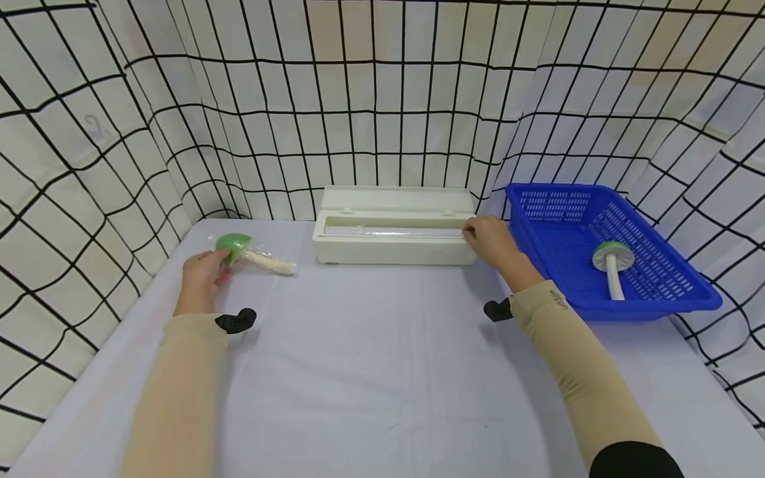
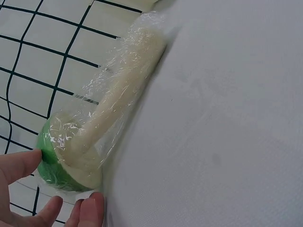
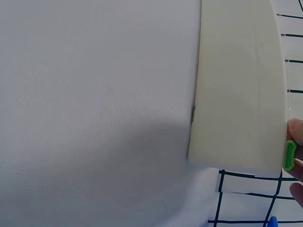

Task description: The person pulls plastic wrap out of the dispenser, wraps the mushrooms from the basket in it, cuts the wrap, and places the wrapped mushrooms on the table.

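On the left of the table lies a mushroom-shaped item (image 1: 270, 261) with a green domed cap and a pale stem, loosely wrapped in clear plastic film. My left hand (image 1: 203, 272) holds it by the cap, thumb on one side and fingertips on the other, as the left wrist view shows. At the back centre stands a long white cling film box (image 1: 394, 251), its lid raised and clear film inside. My right hand (image 1: 491, 240) is at the box's right end. There its fingers pinch a small green piece (image 3: 289, 155) on the box edge; most of that hand is out of the right wrist view.
A blue plastic basket (image 1: 597, 305) stands at the right, with another green-capped, white-stemmed mushroom-shaped item (image 1: 613, 265) in it. Black wire mesh (image 1: 403, 109) rises behind and on both sides of the white-covered table (image 1: 382, 372).
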A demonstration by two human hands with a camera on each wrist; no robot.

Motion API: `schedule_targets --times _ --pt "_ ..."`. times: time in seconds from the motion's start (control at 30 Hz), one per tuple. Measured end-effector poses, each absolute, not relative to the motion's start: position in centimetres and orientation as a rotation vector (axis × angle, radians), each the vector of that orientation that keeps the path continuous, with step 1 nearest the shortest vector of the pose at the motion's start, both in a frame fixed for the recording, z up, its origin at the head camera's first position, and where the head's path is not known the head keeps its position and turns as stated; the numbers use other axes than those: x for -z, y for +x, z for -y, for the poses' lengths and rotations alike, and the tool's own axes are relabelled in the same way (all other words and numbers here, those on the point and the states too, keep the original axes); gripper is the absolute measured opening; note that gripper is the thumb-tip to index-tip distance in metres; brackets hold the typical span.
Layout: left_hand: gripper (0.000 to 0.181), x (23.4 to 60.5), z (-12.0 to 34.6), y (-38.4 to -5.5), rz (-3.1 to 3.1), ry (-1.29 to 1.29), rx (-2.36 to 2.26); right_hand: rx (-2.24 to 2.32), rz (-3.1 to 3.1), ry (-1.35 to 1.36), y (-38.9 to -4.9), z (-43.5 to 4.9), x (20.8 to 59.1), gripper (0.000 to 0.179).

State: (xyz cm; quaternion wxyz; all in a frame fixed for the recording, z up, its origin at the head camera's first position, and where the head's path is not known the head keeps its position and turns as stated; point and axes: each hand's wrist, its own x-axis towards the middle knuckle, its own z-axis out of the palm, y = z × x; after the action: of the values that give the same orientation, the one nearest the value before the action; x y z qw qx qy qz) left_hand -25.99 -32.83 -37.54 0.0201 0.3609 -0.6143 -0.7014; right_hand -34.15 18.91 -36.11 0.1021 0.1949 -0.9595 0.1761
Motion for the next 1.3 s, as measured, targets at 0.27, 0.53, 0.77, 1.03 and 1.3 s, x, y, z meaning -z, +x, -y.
schedule_targets --times 0.27,0.53,0.77,1.03,1.3 --pt "0.08 37.8 32.6 -25.4 2.279 0.965 1.757 -0.491 2.82 0.579 -34.3 -18.9 35.9 0.017" --pt "0.076 37.0 32.0 -25.1 2.365 0.852 1.504 -0.438 2.791 0.573 -34.2 -18.7 35.8 0.017" --pt "0.062 36.0 29.3 -26.0 2.235 0.673 1.31 -0.395 2.77 0.558 -34.0 -18.6 35.5 0.019" --pt "0.042 35.5 24.2 -27.7 2.241 0.227 1.291 -0.407 2.741 0.549 -34.0 -18.7 35.4 0.018" --pt "0.037 36.5 19.9 -28.8 2.437 -0.08 1.208 -0.44 2.73 0.533 -33.8 -18.4 35.6 0.016"
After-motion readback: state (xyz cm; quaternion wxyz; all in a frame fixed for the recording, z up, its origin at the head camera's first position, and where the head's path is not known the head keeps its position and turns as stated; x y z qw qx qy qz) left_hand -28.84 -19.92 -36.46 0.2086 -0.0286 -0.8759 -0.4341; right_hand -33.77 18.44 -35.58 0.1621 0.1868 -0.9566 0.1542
